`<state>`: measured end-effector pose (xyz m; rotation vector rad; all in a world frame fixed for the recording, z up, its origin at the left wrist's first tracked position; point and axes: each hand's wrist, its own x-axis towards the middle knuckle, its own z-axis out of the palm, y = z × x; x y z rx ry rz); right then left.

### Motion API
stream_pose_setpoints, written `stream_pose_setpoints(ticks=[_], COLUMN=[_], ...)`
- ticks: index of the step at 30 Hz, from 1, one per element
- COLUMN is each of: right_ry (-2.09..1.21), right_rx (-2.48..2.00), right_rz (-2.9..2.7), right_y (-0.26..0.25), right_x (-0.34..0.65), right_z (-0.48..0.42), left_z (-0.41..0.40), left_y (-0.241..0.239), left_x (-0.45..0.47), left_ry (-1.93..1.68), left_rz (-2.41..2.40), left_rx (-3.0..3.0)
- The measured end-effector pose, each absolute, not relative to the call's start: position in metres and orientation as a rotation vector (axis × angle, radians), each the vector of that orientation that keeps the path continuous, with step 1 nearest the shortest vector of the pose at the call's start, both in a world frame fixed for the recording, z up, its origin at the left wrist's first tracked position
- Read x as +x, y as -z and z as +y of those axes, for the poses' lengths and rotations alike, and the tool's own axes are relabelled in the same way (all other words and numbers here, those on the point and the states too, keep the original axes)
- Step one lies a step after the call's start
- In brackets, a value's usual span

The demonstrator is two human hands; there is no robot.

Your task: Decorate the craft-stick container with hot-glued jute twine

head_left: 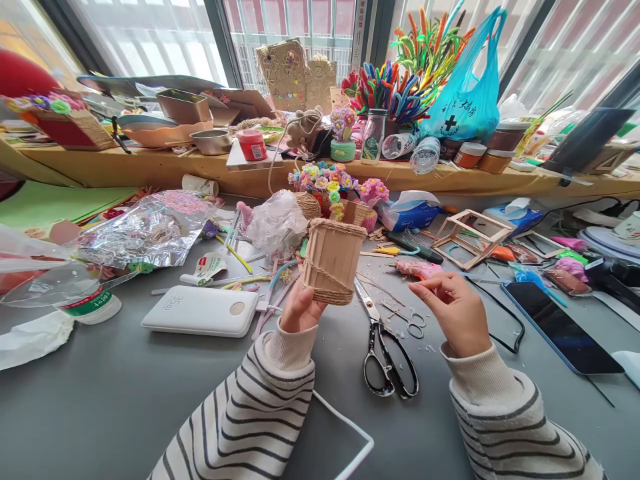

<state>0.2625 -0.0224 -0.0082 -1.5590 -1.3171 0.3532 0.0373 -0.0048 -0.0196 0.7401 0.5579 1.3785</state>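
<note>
My left hand point(300, 310) grips the bottom of a round cup made of wooden sticks point(333, 260), bound near its base with brown twine. It holds the cup upright above the grey table point(125, 400). My right hand point(453, 310) hovers to the right of the cup with its fingers curled in a pinch; a thin strand of twine seems to run from it toward the cup. Black-handled scissors point(385, 353) lie on the table between my hands. Both my sleeves are cream with dark stripes.
A white power bank point(200, 310) lies left of the cup, a phone point(560, 327) at the right. A pink glue gun point(417, 269), a wooden stick frame point(473, 237), small snips point(407, 322), foil wrap point(145, 230) and pipe-cleaner flowers point(325, 180) crowd the back. A cluttered wooden shelf point(150, 167) runs behind.
</note>
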Motion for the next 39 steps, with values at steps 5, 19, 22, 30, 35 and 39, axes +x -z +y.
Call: stream_pose_setpoints(ticks=[5,19,22,30,35,39], right_ry=[-0.246,0.005,-0.105,-0.613,-0.834,-0.921], right_rx=[-1.562,-1.417,-1.398,-1.330,-1.274,-1.236], right_rz=[-1.374,-1.522,-1.548,-1.455,-1.396,-1.336], right_y=[0.007,0.006,0.005,0.002,0.004,0.008], right_x=[0.267,0.260,0.259,0.252,0.250,0.247], right_z=[-0.023,-0.023,-0.023,-0.023,-0.022,-0.021], left_z=[0.003,0.002,-0.004,-0.008,-0.008,-0.011], left_y=[0.038,0.042,0.039,0.035,0.035,0.038], left_x=[0.039,0.043,0.048,0.045,0.043,0.045], left_ry=[-1.479,-1.539,-1.571,-1.639,-1.642,-1.551], left_rz=[0.630,0.798,0.942,1.067,0.990,0.964], left_rx=[0.904,1.078,1.201,1.882,2.354,2.603])
